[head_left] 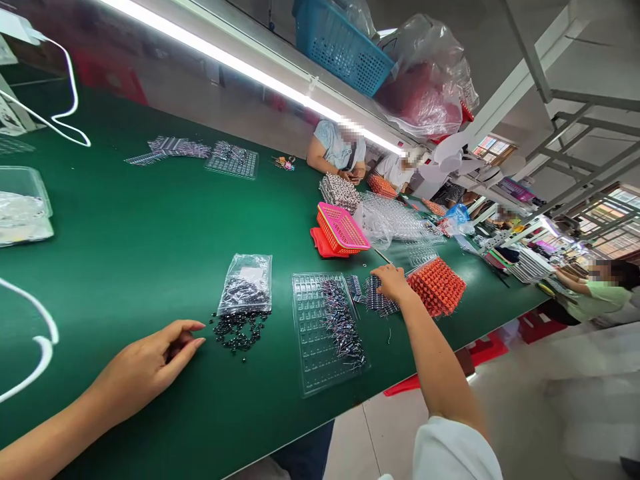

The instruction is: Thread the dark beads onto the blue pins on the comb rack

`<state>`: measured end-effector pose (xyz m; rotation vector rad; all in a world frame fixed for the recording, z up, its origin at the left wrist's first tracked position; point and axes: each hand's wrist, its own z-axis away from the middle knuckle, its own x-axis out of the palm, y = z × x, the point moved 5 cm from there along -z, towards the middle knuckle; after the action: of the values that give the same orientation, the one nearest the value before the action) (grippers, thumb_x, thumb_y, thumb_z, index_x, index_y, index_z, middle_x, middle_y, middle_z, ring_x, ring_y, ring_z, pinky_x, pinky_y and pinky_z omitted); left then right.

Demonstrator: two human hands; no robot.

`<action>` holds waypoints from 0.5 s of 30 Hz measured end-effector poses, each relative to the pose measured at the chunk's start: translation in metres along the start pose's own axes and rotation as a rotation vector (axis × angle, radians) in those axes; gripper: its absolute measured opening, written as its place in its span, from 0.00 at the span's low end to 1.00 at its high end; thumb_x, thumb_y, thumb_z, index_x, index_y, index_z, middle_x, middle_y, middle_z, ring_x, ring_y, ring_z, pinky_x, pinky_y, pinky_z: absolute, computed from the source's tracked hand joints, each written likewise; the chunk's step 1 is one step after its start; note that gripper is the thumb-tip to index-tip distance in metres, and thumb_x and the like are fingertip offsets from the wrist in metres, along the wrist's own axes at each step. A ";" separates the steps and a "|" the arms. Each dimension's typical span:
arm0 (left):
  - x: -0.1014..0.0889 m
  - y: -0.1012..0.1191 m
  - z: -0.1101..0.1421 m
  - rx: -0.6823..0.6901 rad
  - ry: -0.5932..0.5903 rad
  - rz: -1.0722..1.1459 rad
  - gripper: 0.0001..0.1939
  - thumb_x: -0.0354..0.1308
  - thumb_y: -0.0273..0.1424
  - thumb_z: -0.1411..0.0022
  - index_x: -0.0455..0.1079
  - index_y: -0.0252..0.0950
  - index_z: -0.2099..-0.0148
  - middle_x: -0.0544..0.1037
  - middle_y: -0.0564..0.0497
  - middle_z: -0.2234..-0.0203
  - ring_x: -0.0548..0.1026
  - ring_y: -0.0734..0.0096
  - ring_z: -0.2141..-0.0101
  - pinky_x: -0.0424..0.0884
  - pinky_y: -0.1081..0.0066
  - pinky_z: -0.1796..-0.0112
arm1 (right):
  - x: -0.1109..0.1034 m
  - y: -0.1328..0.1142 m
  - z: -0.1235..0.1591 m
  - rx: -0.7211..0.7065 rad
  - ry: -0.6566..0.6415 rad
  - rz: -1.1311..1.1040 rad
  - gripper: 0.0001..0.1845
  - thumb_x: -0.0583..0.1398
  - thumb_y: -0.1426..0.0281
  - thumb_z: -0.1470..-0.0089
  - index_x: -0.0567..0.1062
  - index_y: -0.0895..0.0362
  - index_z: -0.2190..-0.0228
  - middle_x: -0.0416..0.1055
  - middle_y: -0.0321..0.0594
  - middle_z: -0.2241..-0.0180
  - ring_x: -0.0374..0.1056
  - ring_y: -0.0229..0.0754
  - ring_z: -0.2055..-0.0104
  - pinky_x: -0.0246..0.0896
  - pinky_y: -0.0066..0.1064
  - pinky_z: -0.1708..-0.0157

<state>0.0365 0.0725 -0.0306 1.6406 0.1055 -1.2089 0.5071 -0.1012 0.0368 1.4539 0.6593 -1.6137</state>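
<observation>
My left hand (160,363) hovers above or rests on the green table, thumb and forefinger apart with nothing between them. Just right of it, small black beads (241,331) spill in front of a clear plastic bag (249,280) holding more beads. A clear blister tray (313,357) carries a heap of small dark pieces with thin pins (345,323) along its right side. My right hand (393,281) reaches over rows of similar dark pieces (379,303), its fingers somewhat spread. Whether its fingertips touch them cannot be made out.
Orange pieces in stacked trays (437,287) stand right of my right hand. Behind it are a pink and red basket (343,230) and clear trays (400,217). A white cable (30,373) lies at left. Co-workers (337,150) sit across the table under a lamp.
</observation>
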 end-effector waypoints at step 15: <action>0.003 -0.007 -0.004 0.027 -0.045 0.034 0.25 0.45 0.51 0.38 0.67 0.38 0.51 0.79 0.53 0.70 0.74 0.63 0.73 0.66 0.69 0.68 | -0.055 0.018 0.077 -0.009 0.255 -0.288 0.14 0.58 0.75 0.47 0.79 0.54 0.61 0.78 0.40 0.60 0.73 0.43 0.57 0.65 0.32 0.55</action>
<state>0.0362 0.0771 -0.0373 1.6314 0.0332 -1.2256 0.4798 -0.1612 0.1074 1.6323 1.0608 -1.6483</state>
